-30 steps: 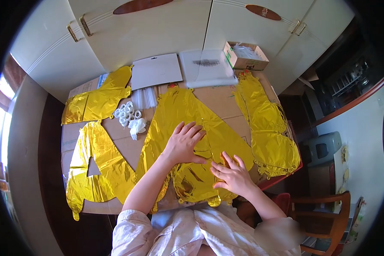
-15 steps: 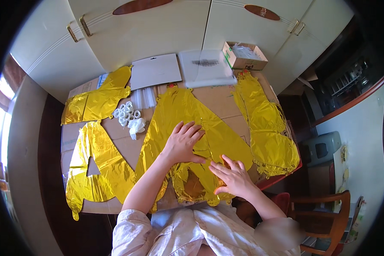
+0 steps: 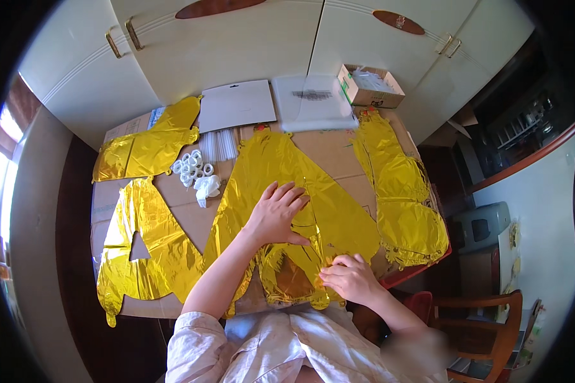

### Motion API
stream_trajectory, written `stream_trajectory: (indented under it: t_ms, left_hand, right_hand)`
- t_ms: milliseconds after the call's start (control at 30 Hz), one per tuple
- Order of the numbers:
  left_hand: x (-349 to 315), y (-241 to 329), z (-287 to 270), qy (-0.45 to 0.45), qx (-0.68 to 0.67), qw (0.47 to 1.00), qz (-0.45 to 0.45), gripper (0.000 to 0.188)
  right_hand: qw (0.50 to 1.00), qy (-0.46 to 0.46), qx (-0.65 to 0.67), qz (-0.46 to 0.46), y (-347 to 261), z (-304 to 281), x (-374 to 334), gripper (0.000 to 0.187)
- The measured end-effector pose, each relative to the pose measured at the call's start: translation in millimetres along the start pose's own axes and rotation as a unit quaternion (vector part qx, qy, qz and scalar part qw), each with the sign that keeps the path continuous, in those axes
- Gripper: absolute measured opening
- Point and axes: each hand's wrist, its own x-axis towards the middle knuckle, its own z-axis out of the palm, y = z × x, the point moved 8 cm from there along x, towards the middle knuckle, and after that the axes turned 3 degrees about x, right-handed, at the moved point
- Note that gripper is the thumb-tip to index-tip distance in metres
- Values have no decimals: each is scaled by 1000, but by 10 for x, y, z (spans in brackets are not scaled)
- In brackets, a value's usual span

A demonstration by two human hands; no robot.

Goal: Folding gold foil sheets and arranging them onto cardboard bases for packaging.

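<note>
The large gold foil piece [image 3: 268, 159] lies mid-worktop [image 3: 338, 153], between the smaller gold foil piece [image 3: 172, 246] and the crumpled gold foil piece [image 3: 412, 220]. The left hand [image 3: 276, 214] rests on it, fingers spread; the right hand [image 3: 350, 279] is curled, apparently pinching a crease near the front edge; its fingertips are partly hidden. Judged risks: a tear, should the right pull hard against the left's pressure; slipping, as the film looks slick; fresh creases from bunching under the fingers.
</note>
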Motion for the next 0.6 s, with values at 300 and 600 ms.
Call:
stream_trajectory:
  t_ms: [300, 600]
  left_hand:
    - [6, -5, -12, 0, 2, 1000, -1, 102]
    - [-15, -23, 7, 4, -1, 1000, -1, 101]
  right_hand:
    - [996, 89, -4, -14, 92, -6, 129, 30]
    - [999, -6, -32, 44, 270, 53, 261, 76]
